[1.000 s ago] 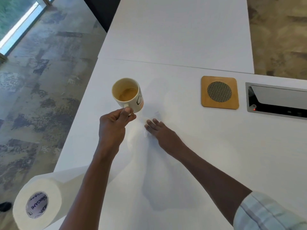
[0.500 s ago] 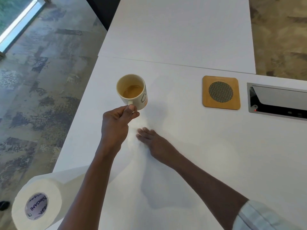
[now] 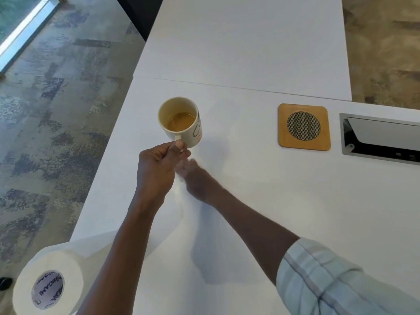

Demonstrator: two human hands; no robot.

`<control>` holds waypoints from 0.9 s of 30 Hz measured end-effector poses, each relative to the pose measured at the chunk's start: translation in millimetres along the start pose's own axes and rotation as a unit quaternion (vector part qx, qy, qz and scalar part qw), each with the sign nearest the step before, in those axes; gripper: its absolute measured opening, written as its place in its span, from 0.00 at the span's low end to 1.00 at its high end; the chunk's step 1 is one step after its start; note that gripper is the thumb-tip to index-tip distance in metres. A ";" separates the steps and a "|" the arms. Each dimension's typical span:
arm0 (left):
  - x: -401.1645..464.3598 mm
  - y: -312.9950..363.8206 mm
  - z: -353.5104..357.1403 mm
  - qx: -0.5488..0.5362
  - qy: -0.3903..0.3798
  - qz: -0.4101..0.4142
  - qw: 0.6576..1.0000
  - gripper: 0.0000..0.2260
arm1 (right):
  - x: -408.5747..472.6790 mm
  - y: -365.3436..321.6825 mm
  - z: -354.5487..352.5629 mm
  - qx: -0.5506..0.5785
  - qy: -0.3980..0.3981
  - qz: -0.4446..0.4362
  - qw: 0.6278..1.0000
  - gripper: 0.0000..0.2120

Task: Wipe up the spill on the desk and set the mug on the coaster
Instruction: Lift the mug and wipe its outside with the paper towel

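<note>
A: Where does the left hand (image 3: 156,171) stand?

B: Its grip is clamped on the handle of the mug (image 3: 179,121), thumb on top, fingers curled under. The mug looks lifted just off the tabletop (image 3: 261,201), ahead of that grip, with brown drink low inside.

A: And the right hand (image 3: 197,178)?

B: Blurred, so I cannot tell whether its grip is apart or together. It lies low on the tabletop just right of the left grip, seemingly pressing a white paper sheet (image 3: 180,189) that I can barely make out against the white surface.

A: So the wiping is the step in hand. How to do it well?

B: My judgement: keep the mug level and high enough that the wiping hand passes under it without a knock, since the drink would slosh easily. Press the sheet flat and draw it through the spot the mug shadows, not round it. I can't see any wet patch, so check it by tilting the head.

A: And the coaster (image 3: 304,127)?

B: Well off to the right of both grips, beside the cable box (image 3: 381,138). The mug isn't on it yet. The paper roll (image 3: 47,287) sits behind the left grip if a fresh sheet is needed.
</note>
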State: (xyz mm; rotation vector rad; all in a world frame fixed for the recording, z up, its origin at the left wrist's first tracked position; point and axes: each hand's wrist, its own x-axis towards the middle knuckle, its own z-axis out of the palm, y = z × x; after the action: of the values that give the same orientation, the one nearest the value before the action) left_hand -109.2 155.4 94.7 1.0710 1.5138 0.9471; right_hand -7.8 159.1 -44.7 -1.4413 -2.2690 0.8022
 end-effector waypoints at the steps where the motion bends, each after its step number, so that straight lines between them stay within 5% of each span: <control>1: 0.1 0.2 0.2 -0.001 0.000 -0.005 1.000 0.06 | -12.1 -1.2 5.3 -0.011 -0.011 -0.022 1.000 0.28; 6: 0.1 0.1 0.2 -0.004 -0.003 -0.010 1.000 0.05 | -63.1 35.4 -6.2 -0.022 -0.008 -0.030 0.999 0.36; 11: -2.6 0.3 0.4 0.006 -0.004 -0.004 1.000 0.05 | -6.6 36.1 -23.6 -0.037 0.040 0.053 0.997 0.27; 15: -7.9 -0.2 3.7 0.024 -0.016 0.004 1.000 0.07 | 2.7 14.1 -15.2 -0.015 0.042 0.009 0.999 0.21; 20: -15.2 -1.0 9.6 0.011 -0.005 -0.021 1.000 0.06 | -54.4 8.1 -0.8 0.011 -0.042 -0.046 0.998 0.32; 27: -28.6 2.9 15.0 0.004 -0.015 -0.022 1.000 0.06 | -154.3 16.9 -15.6 0.128 -0.031 0.041 0.990 0.30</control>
State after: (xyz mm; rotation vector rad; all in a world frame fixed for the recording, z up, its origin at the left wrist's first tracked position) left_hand -91.3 129.6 102.9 1.0475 1.5122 0.8921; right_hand 79.3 29.8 -40.0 -1.4140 -2.0691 1.1318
